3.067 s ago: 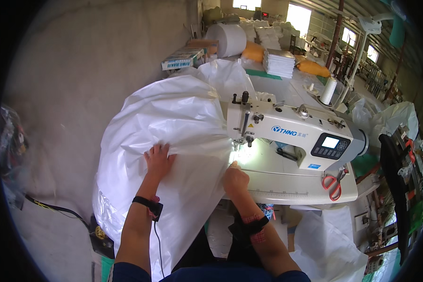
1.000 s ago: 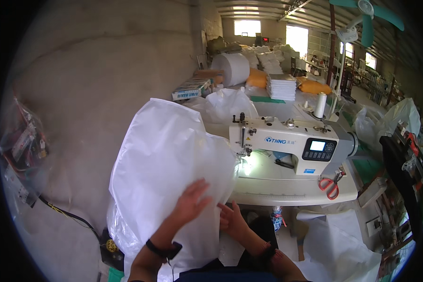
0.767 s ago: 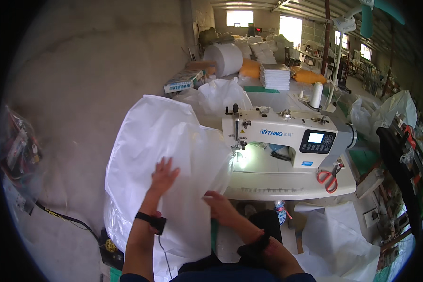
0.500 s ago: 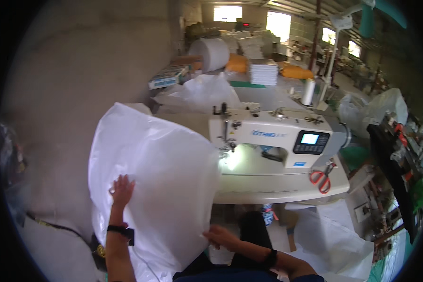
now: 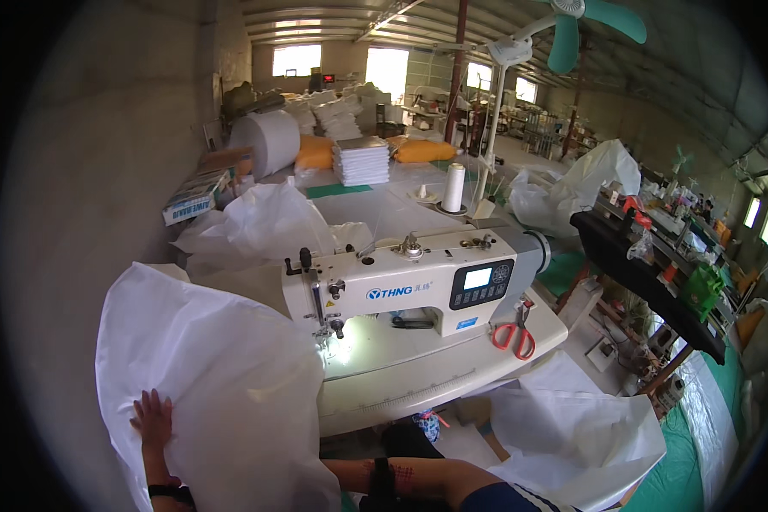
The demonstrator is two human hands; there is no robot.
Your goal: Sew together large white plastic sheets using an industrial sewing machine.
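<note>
A large white plastic-like sheet [image 5: 222, 367], perhaps a sack, hangs over the left end of the sewing table [image 5: 418, 384]. Its right edge lies by the lit needle area of a white sewing machine [image 5: 392, 286]. My left hand [image 5: 152, 420] rests flat on the sheet's left part with fingers spread. From the lower right my right forearm [image 5: 418, 480], wearing a dark band, reaches to the sheet's lower right edge. There the sheet hides my right hand, so its fingers do not show.
Red-handled scissors [image 5: 514, 340] lie at the table's right end. Behind the machine stand a thread cone [image 5: 454, 188] and crumpled white sheeting [image 5: 269, 218]. More white sheeting [image 5: 572, 418] hangs at lower right. A dark padded bar [image 5: 644, 282] juts in on the right.
My view has swung up and to the right, so the machine sits further left and lower. My right hand, visible at the sheet's edge before, has gone behind it; my left stays flat.
</note>
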